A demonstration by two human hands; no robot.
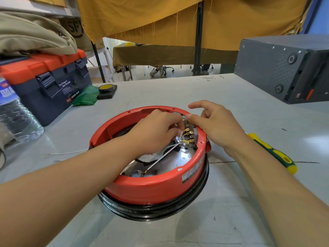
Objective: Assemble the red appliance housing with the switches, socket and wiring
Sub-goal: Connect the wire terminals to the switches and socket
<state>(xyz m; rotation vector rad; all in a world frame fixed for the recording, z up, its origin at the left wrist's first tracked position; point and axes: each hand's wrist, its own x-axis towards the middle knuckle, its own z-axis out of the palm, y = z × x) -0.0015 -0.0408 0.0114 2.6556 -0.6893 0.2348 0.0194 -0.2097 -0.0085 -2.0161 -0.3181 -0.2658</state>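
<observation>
The round red appliance housing [153, 184] lies upside down on the grey table, with a black ring beneath it and a shiny metal plate inside. On its right inner wall sits a switch block with several brass terminals [189, 134]. White wires [160, 159] run from those terminals across the plate, one ending in a ring lug. My left hand [156, 131] reaches inside the housing, fingers curled and pinching a wire connector at the terminals. My right hand [215, 125] rests on the rim, thumb pressing the switch block's top, index finger raised.
A yellow-green screwdriver [272, 152] lies right of the housing. At the left stand a blue-orange toolbox [48, 82] and a water bottle [16, 111]; green cloth [87, 97] and yellow tape on a black pad [106, 90] lie behind. A grey metal case [283, 68] stands far right.
</observation>
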